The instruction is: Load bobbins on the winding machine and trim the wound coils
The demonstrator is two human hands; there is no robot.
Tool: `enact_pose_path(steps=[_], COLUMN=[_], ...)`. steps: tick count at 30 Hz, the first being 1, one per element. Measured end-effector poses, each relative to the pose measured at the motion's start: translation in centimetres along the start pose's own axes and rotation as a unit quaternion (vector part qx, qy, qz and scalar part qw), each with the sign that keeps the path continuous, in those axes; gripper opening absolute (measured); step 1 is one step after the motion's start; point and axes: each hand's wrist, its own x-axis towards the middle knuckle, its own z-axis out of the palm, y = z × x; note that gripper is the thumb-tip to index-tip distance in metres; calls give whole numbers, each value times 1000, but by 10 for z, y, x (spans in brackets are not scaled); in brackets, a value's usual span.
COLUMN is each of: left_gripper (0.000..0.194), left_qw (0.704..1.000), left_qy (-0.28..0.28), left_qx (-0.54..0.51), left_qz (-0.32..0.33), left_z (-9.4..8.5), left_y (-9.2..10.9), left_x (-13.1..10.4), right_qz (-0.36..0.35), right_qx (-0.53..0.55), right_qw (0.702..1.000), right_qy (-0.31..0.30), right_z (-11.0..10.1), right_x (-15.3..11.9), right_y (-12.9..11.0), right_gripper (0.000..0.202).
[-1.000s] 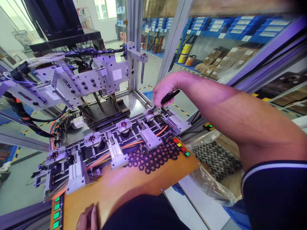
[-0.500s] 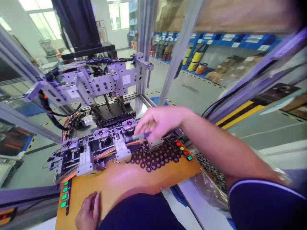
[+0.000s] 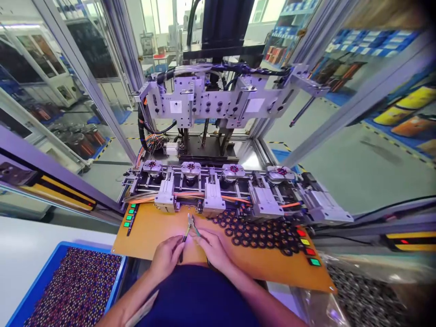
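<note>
Two bare hands, one tool: your left hand (image 3: pixel 168 255) is wrapped round a yellow-and-black handle (image 3: pixel 185 236), your right hand (image 3: pixel 213 247) round a green handle (image 3: pixel 196 231), and where the handles meet sit small silver metal pliers (image 3: pixel 190 221), nose pointing away from you. Each grip is clamped on its own side, presumably to steady the pair evenly; whether the nose is parted is too small to call. You hold them low over the orange-brown bench (image 3: pixel 150 236), close to your body. Beyond your grip runs a row of silver metal fixtures (image 3: pixel 226 174), each carrying a reddish-black round part (image 3: pixel 234 168), probably to hold it in line. Right of the grip, black rings with coppery centres (image 3: pixel 255 234) lie flat and packed, seemingly for easy reach. Well left, a blue plastic tray (image 3: pixel 63 244) contains tiny dark reddish pieces (image 3: pixel 81 281), its walls stopping any spill.
</note>
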Motion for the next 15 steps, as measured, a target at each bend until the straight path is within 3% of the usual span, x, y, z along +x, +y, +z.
enact_pose_path(steps=[4,7,11,15], left_gripper=[29,30,33,33], left_qw=[1000,998,989,968], left_qy=[6,21,61,85], left_qx=[20,52,131,224], left_qz=[4,17,37,72], left_z=[-3,-27,-98,-185], left_y=[-5,-11,-15,-3], left_x=[-6,-13,-1,60], right_qz=[-66,-139,-241,-307], right_qx=[-156,-244,-331,-418], right_qw=[982,955,910,855], right_qy=[84,96,60,10], right_z=[-19,-35,-67,-99], right_x=[-12,-24,-29,11], right_y=[9,-6,-58,-130], right_gripper=[29,23,24,25])
